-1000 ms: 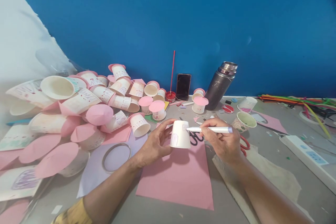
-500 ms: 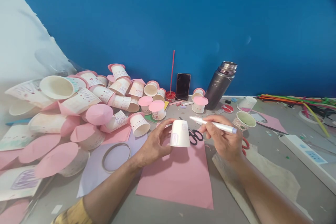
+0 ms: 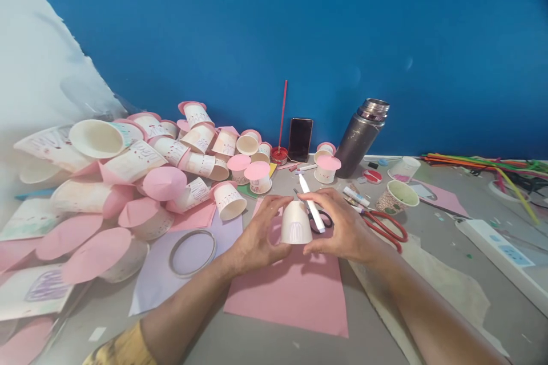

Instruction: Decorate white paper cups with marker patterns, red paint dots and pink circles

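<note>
A white paper cup point(image 3: 295, 222) is upside down above a pink paper sheet point(image 3: 291, 302), with a purple scribbled patch facing me. My left hand point(image 3: 264, 232) grips its left side between thumb and fingers. On the cup's other side, my right hand point(image 3: 336, 222) curves in, thumb low and index finger near the cup's top. A white marker point(image 3: 311, 203) slants under that index finger, within the right hand's hold. Behind the marker, black-handled scissors point(image 3: 326, 220) lie partly hidden.
Many cups with pink paper discs point(image 3: 96, 254) are piled at left. A tape ring point(image 3: 192, 254) lies on lilac paper. Behind stand a phone point(image 3: 300, 140) and a dark flask point(image 3: 362, 137). Red-handled scissors point(image 3: 387, 227), a patterned cup point(image 3: 397, 197) and a power strip point(image 3: 505, 256) are at right.
My right hand has moved left to the cup, and the marker has swung from nearly level to steep. The cup has turned, bringing its purple patch towards the front.
</note>
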Demonstrator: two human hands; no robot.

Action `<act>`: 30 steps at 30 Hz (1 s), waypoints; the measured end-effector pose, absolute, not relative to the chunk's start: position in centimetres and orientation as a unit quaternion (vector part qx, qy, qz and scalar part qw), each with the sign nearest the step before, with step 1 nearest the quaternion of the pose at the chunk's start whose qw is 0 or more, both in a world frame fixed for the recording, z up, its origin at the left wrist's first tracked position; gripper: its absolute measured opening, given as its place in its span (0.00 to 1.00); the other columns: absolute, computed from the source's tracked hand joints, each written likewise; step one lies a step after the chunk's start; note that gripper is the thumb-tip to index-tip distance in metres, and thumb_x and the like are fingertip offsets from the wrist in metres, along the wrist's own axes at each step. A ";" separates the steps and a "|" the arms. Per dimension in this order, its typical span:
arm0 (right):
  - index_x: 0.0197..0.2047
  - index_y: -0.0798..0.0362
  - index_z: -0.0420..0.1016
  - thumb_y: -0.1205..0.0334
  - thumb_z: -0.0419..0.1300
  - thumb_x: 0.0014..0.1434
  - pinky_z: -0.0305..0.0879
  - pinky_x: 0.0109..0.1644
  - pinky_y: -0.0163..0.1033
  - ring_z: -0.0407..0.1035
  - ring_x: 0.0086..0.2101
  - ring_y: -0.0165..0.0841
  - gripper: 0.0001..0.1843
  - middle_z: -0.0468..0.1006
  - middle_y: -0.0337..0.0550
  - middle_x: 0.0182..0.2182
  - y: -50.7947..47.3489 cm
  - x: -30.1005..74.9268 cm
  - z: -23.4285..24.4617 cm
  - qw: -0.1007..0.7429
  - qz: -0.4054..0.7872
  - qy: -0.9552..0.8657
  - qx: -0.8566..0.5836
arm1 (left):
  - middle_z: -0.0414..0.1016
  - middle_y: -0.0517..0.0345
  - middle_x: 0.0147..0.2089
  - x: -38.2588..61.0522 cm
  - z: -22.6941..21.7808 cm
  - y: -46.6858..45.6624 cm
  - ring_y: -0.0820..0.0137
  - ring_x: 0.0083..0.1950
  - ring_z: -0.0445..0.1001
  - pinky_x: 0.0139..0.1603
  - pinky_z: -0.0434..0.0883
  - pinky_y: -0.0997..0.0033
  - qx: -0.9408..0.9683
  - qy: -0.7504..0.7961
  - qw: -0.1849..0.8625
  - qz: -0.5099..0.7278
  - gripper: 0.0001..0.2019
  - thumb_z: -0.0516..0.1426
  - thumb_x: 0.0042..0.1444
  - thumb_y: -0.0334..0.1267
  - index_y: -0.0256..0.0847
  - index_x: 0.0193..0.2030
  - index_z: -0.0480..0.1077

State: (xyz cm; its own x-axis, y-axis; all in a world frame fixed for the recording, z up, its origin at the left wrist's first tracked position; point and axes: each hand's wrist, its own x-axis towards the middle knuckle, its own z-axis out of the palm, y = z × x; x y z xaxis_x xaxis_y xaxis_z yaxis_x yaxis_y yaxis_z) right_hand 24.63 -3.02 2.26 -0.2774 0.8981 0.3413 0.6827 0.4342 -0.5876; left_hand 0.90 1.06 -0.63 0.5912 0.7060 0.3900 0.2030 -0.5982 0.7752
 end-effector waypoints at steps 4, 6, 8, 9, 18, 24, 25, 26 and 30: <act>0.64 0.43 0.72 0.50 0.82 0.43 0.70 0.61 0.56 0.71 0.56 0.51 0.46 0.75 0.51 0.57 -3.0 24.8 2.5 0.342 0.198 -0.769 -0.503 | 0.63 0.45 0.70 0.7 -1.1 1.1 0.50 0.69 0.65 0.67 0.69 0.44 0.799 0.285 0.365 0.383 0.45 0.68 0.50 0.30 0.52 0.73 0.56; 0.63 0.44 0.72 0.48 0.80 0.46 0.71 0.60 0.54 0.71 0.58 0.51 0.43 0.74 0.51 0.59 -2.9 25.0 2.6 0.375 0.240 -0.744 -0.498 | 0.59 0.43 0.73 0.6 -1.2 1.2 0.48 0.71 0.63 0.69 0.67 0.42 0.764 0.286 0.420 0.396 0.48 0.70 0.51 0.34 0.52 0.75 0.53; 0.63 0.44 0.71 0.46 0.79 0.48 0.72 0.58 0.52 0.70 0.60 0.50 0.42 0.74 0.51 0.62 -2.9 25.4 2.7 0.407 0.295 -0.709 -0.494 | 0.58 0.41 0.75 0.6 -1.1 1.4 0.47 0.73 0.62 0.70 0.66 0.42 0.715 0.274 0.499 0.406 0.48 0.72 0.52 0.38 0.51 0.76 0.54; 0.63 0.44 0.70 0.46 0.79 0.48 0.73 0.57 0.50 0.70 0.61 0.50 0.42 0.74 0.51 0.63 -2.8 25.5 2.6 0.422 0.320 -0.692 -0.491 | 0.59 0.41 0.75 0.6 -1.0 1.5 0.46 0.74 0.61 0.70 0.66 0.42 0.689 0.264 0.538 0.408 0.47 0.72 0.52 0.40 0.50 0.75 0.56; 0.62 0.46 0.68 0.47 0.80 0.46 0.72 0.61 0.49 0.75 0.59 0.46 0.44 0.81 0.53 0.58 -1.9 25.3 1.7 0.518 0.439 -0.618 -0.396 | 0.68 0.44 0.72 1.6 0.1 1.1 0.46 0.75 0.61 0.68 0.67 0.48 0.571 0.181 0.691 0.404 0.37 0.74 0.49 0.37 0.48 0.66 0.69; 0.61 0.45 0.70 0.43 0.77 0.52 0.73 0.59 0.49 0.74 0.59 0.44 0.38 0.82 0.53 0.59 -2.0 25.5 2.1 0.528 0.415 -0.627 -0.395 | 0.78 0.43 0.62 1.1 0.0 1.3 0.48 0.63 0.74 0.62 0.69 0.51 0.487 0.193 0.754 0.396 0.33 0.73 0.49 0.45 0.42 0.62 0.75; 0.60 0.44 0.70 0.43 0.75 0.54 0.73 0.59 0.49 0.74 0.58 0.44 0.36 0.82 0.53 0.58 -2.0 25.6 2.2 0.532 0.402 -0.627 -0.402 | 0.80 0.42 0.59 1.0 0.0 1.3 0.49 0.59 0.76 0.59 0.71 0.51 0.458 0.187 0.782 0.380 0.31 0.71 0.51 0.49 0.40 0.61 0.75; 0.60 0.44 0.71 0.43 0.74 0.55 0.74 0.58 0.49 0.75 0.58 0.44 0.34 0.83 0.53 0.57 -2.0 25.6 2.4 0.535 0.389 -0.628 -0.410 | 0.81 0.41 0.56 1.0 0.0 1.3 0.50 0.55 0.78 0.56 0.72 0.51 0.423 0.175 0.813 0.360 0.31 0.68 0.54 0.54 0.38 0.59 0.76; 0.61 0.45 0.70 0.44 0.75 0.55 0.75 0.56 0.50 0.75 0.58 0.46 0.35 0.82 0.54 0.58 -2.3 25.7 2.7 0.522 0.371 -0.641 -0.423 | 0.84 0.42 0.42 0.9 -0.3 1.3 0.54 0.41 0.81 0.48 0.73 0.53 0.299 0.129 0.905 0.273 0.35 0.55 0.60 0.68 0.34 0.52 0.78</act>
